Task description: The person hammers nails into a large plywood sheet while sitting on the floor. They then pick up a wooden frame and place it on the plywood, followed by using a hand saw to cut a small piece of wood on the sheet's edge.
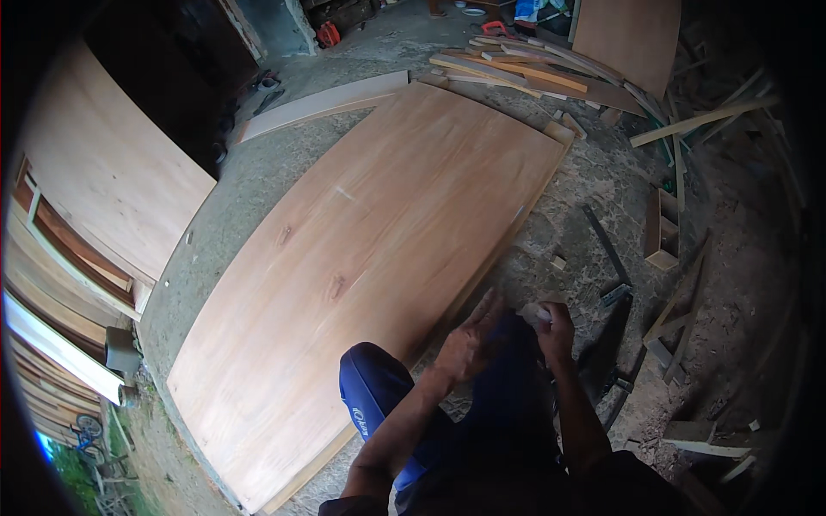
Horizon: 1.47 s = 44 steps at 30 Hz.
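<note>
A large plywood panel [370, 241] lies across the ground in front of me, raised slightly on a wooden frame along its right edge. My left hand [469, 340] is over my blue-trousered knee near that edge, its fingers smeared by motion. Just to its right, my right hand [559, 334] is closed on a small whitish thing [540, 313], perhaps thin plastic; its kind does not show clearly. Beyond the right hand, a dark metal square [607, 249] lies on the rough floor.
Wood strips [516, 73] are piled beyond the panel's far right corner. Another plywood sheet [112, 163] leans at the left. A narrow board [318, 103] lies behind the panel. An open wooden box [662, 230] and scrap pieces lie on the right.
</note>
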### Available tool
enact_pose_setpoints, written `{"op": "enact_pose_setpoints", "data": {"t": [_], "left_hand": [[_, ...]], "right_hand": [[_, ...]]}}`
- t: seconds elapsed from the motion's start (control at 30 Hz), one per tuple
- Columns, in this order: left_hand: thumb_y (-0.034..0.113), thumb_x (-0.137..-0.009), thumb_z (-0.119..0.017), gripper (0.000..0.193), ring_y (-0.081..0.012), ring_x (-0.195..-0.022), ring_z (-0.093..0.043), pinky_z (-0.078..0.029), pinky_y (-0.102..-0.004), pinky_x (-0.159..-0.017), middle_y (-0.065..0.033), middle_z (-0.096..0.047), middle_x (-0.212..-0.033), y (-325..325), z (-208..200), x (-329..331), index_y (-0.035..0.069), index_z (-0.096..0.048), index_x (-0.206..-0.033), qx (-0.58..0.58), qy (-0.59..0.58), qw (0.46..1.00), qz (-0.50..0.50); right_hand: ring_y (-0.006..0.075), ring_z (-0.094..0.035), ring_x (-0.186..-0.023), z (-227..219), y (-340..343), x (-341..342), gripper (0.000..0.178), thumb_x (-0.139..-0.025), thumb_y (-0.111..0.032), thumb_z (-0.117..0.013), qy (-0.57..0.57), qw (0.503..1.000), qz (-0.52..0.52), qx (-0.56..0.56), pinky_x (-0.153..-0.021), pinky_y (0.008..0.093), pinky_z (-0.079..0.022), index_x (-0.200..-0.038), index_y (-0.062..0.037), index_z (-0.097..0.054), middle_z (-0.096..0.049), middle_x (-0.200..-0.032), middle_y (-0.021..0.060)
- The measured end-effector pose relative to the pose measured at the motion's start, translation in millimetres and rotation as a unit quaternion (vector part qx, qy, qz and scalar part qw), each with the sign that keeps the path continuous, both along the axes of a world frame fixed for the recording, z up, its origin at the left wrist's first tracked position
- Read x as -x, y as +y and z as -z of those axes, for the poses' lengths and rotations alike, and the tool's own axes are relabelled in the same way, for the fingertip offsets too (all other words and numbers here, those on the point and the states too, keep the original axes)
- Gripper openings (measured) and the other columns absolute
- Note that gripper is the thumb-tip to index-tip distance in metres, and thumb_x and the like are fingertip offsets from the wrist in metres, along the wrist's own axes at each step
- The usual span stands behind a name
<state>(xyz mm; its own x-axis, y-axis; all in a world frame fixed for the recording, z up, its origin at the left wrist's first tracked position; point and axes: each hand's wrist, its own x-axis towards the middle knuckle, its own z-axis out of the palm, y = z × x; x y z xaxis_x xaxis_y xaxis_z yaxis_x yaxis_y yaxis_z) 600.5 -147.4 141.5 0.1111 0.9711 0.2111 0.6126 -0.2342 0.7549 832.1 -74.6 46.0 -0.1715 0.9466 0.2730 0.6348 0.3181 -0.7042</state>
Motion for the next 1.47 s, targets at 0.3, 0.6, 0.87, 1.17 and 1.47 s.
{"op": "enact_pose_setpoints", "data": {"t": [0.3, 0.6, 0.87, 1.17, 1.47], "left_hand": [[0.022, -0.097, -0.063, 0.051, -0.0222, -0.094, -0.065, -0.052, -0.0346, -0.085, -0.0137, -0.069, -0.104, -278, 143, 197, -0.007, -0.054, -0.138, 0.145, -0.205, 0.694, -0.675], [0.053, -0.098, -0.053, 0.081, -0.0409, -0.154, -0.015, -0.020, -0.0577, -0.122, -0.0180, -0.019, -0.168, -340, 191, 167, 0.010, -0.024, -0.160, 0.372, 0.070, 0.668, -0.641], [0.050, -0.102, -0.043, 0.073, -0.0412, -0.154, -0.016, -0.015, -0.0572, -0.124, -0.0176, -0.021, -0.167, -341, 192, 209, 0.008, -0.027, -0.159, 0.283, 0.073, 0.620, -0.729], [0.048, -0.103, -0.037, 0.072, -0.0419, -0.154, -0.015, -0.011, -0.0553, -0.125, -0.0173, -0.020, -0.167, -348, 206, 199, 0.004, -0.025, -0.159, 0.298, 0.096, 0.550, -0.774], [0.056, -0.092, -0.059, 0.095, -0.0430, -0.155, -0.011, -0.007, -0.0525, -0.126, -0.0180, -0.018, -0.168, -342, 247, 182, 0.003, -0.021, -0.161, 0.127, -0.025, 0.390, -0.912]], "right_hand": [[0.0418, -0.057, -0.121, 43, -21, -50, 0.063, -0.082, 0.000, -0.061, -0.219, 0.958, 0.078, 0.167, -0.101, 0.0490, -0.048, -0.143, -0.0108, -0.052, -0.053, -0.138, 0.0189], [0.0414, -0.050, -0.132, 34, 16, 121, 0.045, -0.100, -0.014, -0.053, -0.183, 0.939, -0.283, 0.071, -0.109, 0.0461, -0.044, -0.144, -0.0025, -0.050, -0.055, -0.139, 0.0238], [0.0373, -0.038, -0.144, 100, 16, 285, 0.054, -0.102, -0.031, -0.052, -0.222, 0.813, -0.530, -0.098, -0.115, 0.0503, -0.037, -0.150, -0.0072, -0.046, -0.040, -0.156, 0.0165], [0.0277, -0.034, -0.150, 124, -68, 335, 0.065, -0.099, -0.045, -0.054, -0.297, 0.737, -0.516, -0.321, -0.119, 0.0512, -0.030, -0.156, -0.0179, -0.038, -0.034, -0.163, 0.0098], [0.0314, -0.029, -0.152, 137, -56, 322, 0.063, -0.102, -0.037, -0.052, -0.351, 0.718, -0.499, -0.336, -0.120, 0.0553, -0.025, -0.158, -0.0147, -0.033, -0.030, -0.165, 0.0141]]}}
